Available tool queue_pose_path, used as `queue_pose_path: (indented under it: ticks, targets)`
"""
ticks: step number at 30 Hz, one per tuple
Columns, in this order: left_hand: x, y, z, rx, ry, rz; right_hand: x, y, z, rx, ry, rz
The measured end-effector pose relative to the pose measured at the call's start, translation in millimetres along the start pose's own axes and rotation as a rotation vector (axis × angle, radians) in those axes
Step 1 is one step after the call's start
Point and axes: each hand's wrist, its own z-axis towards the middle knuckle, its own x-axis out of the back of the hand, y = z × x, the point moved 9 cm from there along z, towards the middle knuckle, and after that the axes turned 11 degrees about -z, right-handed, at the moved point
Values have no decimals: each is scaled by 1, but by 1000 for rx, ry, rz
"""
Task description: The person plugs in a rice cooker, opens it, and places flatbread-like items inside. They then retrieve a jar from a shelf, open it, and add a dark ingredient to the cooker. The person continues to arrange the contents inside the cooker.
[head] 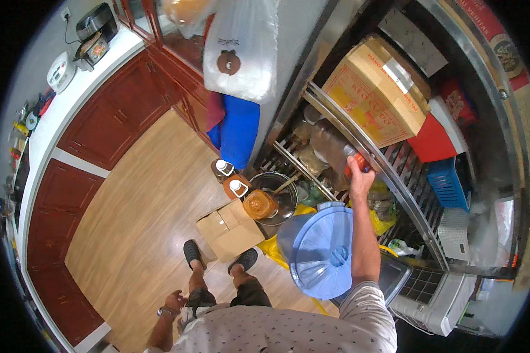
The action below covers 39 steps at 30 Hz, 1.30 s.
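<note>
My right hand (361, 178) reaches into a metal shelf rack (404, 212) and grips the red lid (358, 162) of a clear plastic jar (332, 140). The jar lies tilted on the lower shelf, beneath the upper shelf's front rail. Bagged goods (312, 159) lie beside it. A yellow-green bag (382, 212) with dark contents sits close to my right wrist. Beneath my right forearm stands a blue plastic bin with a lid (320, 253). My left hand (176, 301) hangs at my side near my shorts, wearing a wristwatch; its fingers are too small to read clearly.
A closed cardboard box (229, 229) sits before my feet. Beyond it are an orange-brown jar (260, 204), two white-capped jugs (236, 187) and a round glass lid (287, 207). The upper shelf holds a large carton (375, 95) and a blue basket (446, 183). A white counter (77, 99) curves along the left.
</note>
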Motion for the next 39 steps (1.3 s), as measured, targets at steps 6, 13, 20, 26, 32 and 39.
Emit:
queue_pose_path:
  ticks: [6, 13, 20, 26, 32, 39]
  targets:
    - [17, 119, 34, -170, -110, -645, -4, -31, -94, -93, -203, -45]
    - [46, 252, 27, -118, -733, -1426, -55, -155, -249, -79, -649, 11]
    - [181, 235, -26, -362, -1033, -1441, -188, -305, -382, 26, -983, 48]
    - [332, 151, -15, -512, -828, -1583, -327, -421, -449, 340, -1179, 115]
    - [447, 77, 10, -664, -394, -1661, -465, -469, -484, 188, -1308, 78]
    - [546, 65, 27, -768, -74, -1724, -604, -517, -500, 19, -1330, 184]
